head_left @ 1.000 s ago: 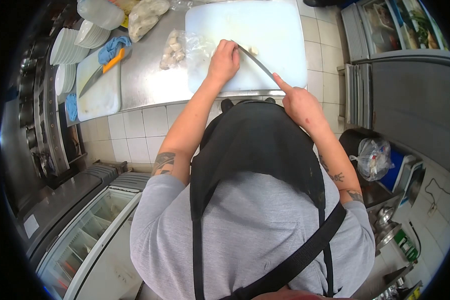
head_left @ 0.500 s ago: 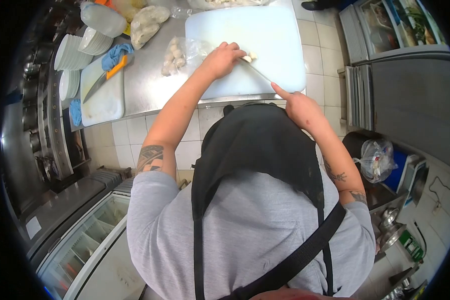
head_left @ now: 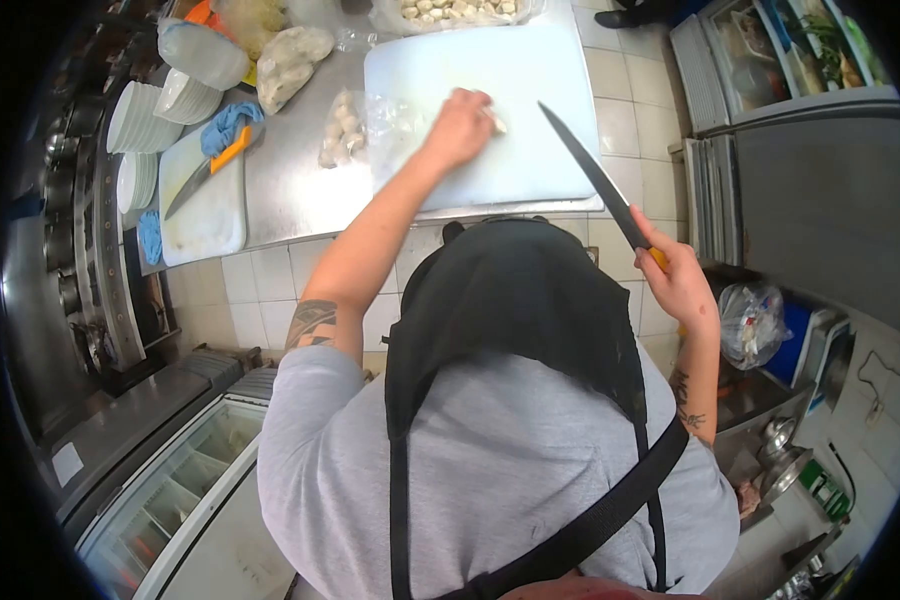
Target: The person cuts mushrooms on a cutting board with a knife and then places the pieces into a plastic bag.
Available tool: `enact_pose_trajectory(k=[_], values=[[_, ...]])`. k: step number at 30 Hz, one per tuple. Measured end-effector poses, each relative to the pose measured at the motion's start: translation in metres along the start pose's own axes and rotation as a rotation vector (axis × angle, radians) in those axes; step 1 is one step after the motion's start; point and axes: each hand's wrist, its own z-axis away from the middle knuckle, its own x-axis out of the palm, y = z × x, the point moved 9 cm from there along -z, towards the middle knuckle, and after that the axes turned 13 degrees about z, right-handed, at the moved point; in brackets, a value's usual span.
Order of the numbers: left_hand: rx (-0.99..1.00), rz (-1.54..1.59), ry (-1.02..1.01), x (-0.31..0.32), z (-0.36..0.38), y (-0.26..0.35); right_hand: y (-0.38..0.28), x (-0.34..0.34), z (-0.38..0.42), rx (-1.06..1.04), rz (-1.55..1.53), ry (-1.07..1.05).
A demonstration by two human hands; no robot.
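My left hand (head_left: 460, 130) is on the white cutting board (head_left: 545, 165), its fingers curled over pale mushroom pieces (head_left: 499, 123) that show at the fingertips. In my right hand (head_left: 684, 285) is a long kitchen knife (head_left: 592, 170), gripped by its yellow handle. The blade is lifted off to the right of the pieces and points up and left over the board's right side. Left of the board lies a clear bag of whole mushrooms (head_left: 345, 132), its open end reaching onto the board.
Behind the board stands a container of cut mushroom pieces (head_left: 460, 12). A second yellow-handled knife (head_left: 210, 170) rests on a smaller board (head_left: 220, 220) at the left, near a blue cloth (head_left: 232, 125) and stacked white plates (head_left: 135, 115). A person's shoe (head_left: 625, 18) shows at the top.
My right hand has swung right and back with the knife, taking the blade away from the pieces. The left hand has shifted slightly down and still covers them.
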Motion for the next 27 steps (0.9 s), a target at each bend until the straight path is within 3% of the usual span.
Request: enact_pose_trajectory(k=[3,5,8,11,15,19,22,25,27], values=[[0.062,-0.288,-0.164,0.043,0.009,0.043,0.007,-0.004,-0.010,-0.062,-0.071,0.164],[0.098,-0.270,-0.187,0.050,0.007,0.043,0.008,0.000,-0.013,-0.041,-0.070,0.154],[-0.033,-0.090,-0.161,0.044,-0.013,0.009,0.018,0.013,-0.015,-0.012,-0.084,0.136],[-0.199,-0.042,-0.059,0.012,-0.055,-0.020,0.028,0.027,-0.017,0.018,-0.115,0.119],[-0.235,-0.023,-0.019,-0.045,-0.151,-0.034,0.034,0.035,-0.017,0.040,-0.097,0.110],[-0.196,0.009,0.180,-0.119,-0.205,0.002,0.033,0.040,-0.020,0.075,-0.117,0.091],[0.115,-0.168,0.516,-0.162,-0.190,0.026,0.032,0.042,-0.023,0.062,-0.136,0.074],[-0.017,-0.019,0.321,-0.162,-0.140,0.015,0.032,0.047,-0.030,0.039,-0.130,0.051],[-0.040,-0.087,0.398,-0.171,-0.092,-0.025,0.027,0.046,-0.037,0.053,-0.071,0.018]])
